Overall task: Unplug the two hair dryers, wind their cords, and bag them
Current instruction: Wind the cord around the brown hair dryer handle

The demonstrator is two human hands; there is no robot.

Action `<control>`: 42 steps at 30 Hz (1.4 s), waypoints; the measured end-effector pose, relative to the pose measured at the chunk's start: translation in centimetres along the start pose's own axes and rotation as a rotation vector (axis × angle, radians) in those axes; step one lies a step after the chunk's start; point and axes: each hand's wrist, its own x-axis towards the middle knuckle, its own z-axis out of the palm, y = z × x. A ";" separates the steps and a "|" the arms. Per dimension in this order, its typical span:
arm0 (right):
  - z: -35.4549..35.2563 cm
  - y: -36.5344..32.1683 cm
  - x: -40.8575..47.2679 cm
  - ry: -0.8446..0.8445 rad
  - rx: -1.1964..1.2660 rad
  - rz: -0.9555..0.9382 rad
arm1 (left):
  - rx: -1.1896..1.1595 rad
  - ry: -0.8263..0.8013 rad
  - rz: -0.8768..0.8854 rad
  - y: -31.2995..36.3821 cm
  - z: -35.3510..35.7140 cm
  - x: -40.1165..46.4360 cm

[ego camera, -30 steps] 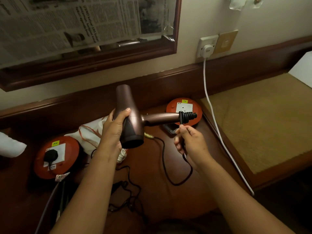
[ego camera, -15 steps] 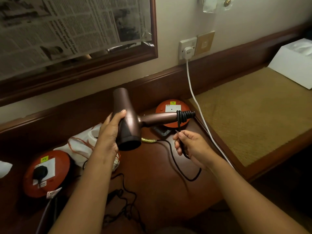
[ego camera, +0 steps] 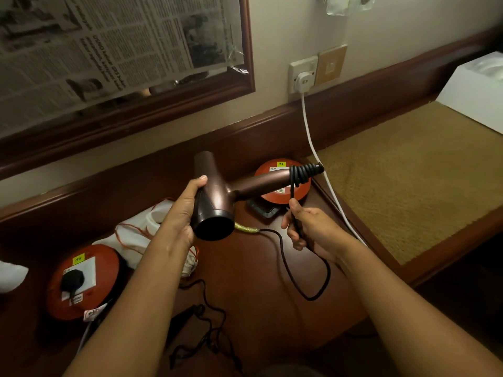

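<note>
Dark wood surface (ego camera: 258,308) below a newspaper-covered mirror (ego camera: 114,50); landmark: the bronze hair dryer (ego camera: 217,202), held above the surface. Left hand (ego camera: 182,210) grips the dryer barrel, fingers wrapped round it. Right hand (ego camera: 307,229), right of and below the handle, pinches the black cord (ego camera: 292,191); several turns already sit at the handle end (cord slack loops on the surface beneath). Behind the handle: an orange cord reel (ego camera: 296,191). Left of and below the dryer: a second orange reel (ego camera: 81,281) carrying a black plug (ego camera: 72,280). White drawstring bag (ego camera: 136,235) lies under the left wrist. Right of the dryer, a white cable (ego camera: 313,148) runs from a wall socket (ego camera: 303,74). More tangled black cord (ego camera: 206,330) lies nearer the camera.
</note>
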 end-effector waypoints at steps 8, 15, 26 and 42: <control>-0.4 1.9 1.0 -0.030 0.177 0.021 | 0.081 -0.007 0.106 0.0 -0.1 0.8; -0.7 3.2 1.7 -0.034 0.214 -0.014 | 0.105 -0.018 0.084 1.1 -0.6 0.7; -1.8 1.2 2.8 0.118 -0.280 -0.059 | 0.137 -0.080 -0.004 1.9 -1.2 0.2; -4.6 -6.6 3.7 0.045 -0.879 -0.228 | 0.261 -0.142 0.038 4.2 -1.9 -0.7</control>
